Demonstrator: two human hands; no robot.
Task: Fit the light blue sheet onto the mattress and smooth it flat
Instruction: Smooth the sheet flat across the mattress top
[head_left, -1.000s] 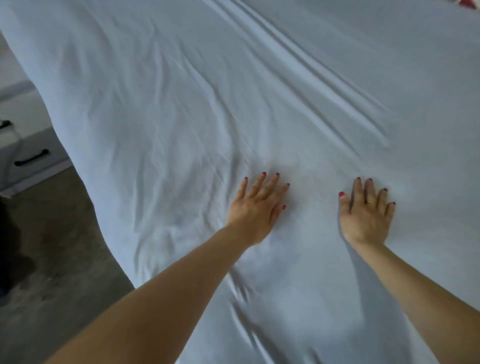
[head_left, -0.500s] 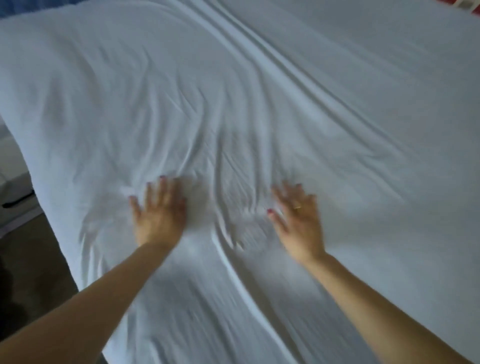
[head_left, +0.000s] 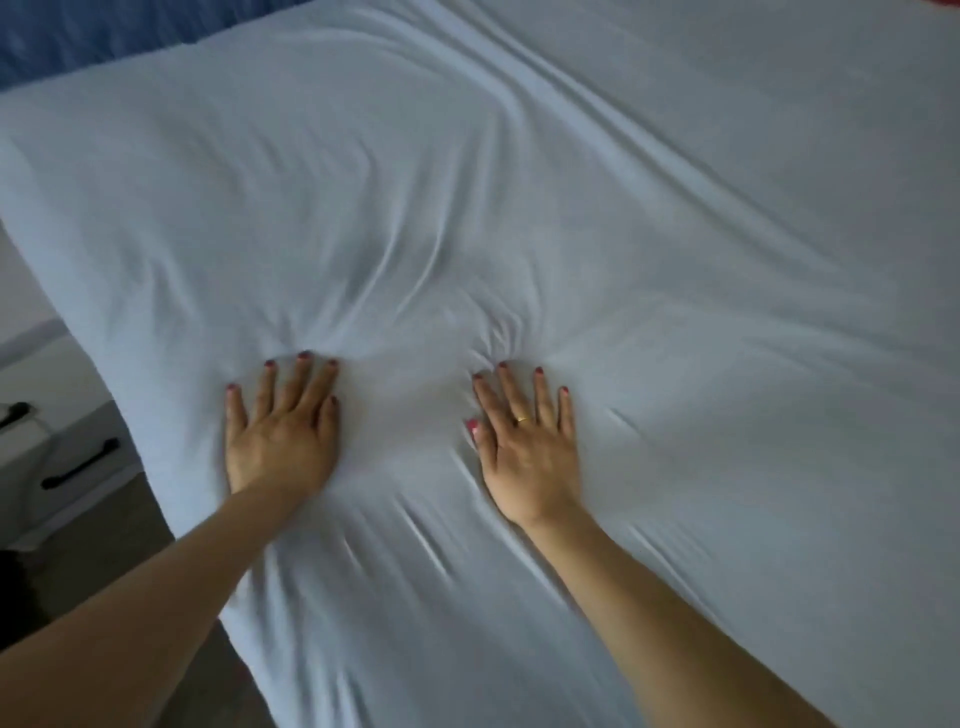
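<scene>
Sheet (head_left: 623, 218) covers the whole visible top of the mattress, draped over its left edge. Both hands lie flat on it, fingers straight and spread, holding nothing: left hand (head_left: 283, 436) near the left edge, right hand (head_left: 530, 452) beside it, a bare strip of cloth between. Creases bunch ahead of the fingertips and long folds run diagonally beyond. Smoothing likely goes best with palms kept flat, sweeping outward toward the edges rather than forward into the bunching. Corners and tucked edges are out of view, so the fit cannot be judged. A drawer unit (head_left: 67, 457) shows at left, blurred.
</scene>
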